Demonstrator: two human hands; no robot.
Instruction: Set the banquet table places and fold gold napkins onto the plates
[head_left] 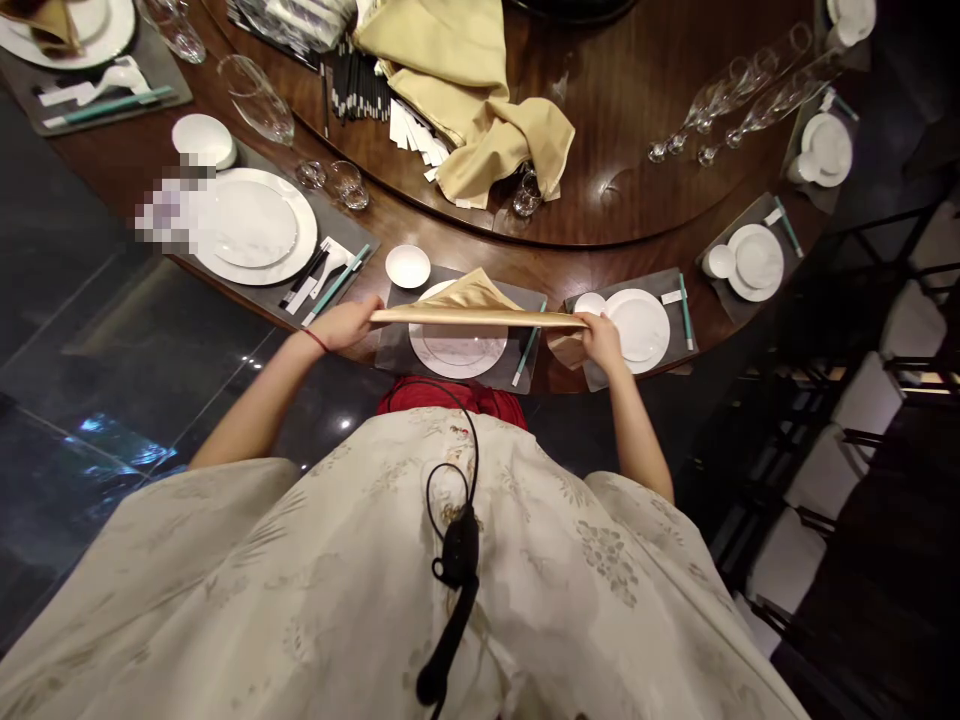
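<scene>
A gold cloth napkin point(480, 305) is stretched taut between my two hands, folded into a long narrow band with a pointed flap standing up in its middle. My left hand point(346, 324) pinches its left end, and my right hand point(602, 340) grips the right end. Beneath the napkin lies a white plate point(459, 352) on a grey placemat point(390, 345), its upper part covered by the cloth. A small white bowl point(408, 267) sits just beyond my left hand. Teal-wrapped chopsticks point(529, 343) rest on the placemat's right side.
Similar place settings line the round table, with a plate point(637, 325) close by my right hand. On the raised turntable point(600, 215) are more gold napkins point(450, 70), several black sticks point(358, 85) and several stemmed glasses point(739, 90). A wine glass point(259, 100) stands at the left. Chairs point(866, 390) stand at right.
</scene>
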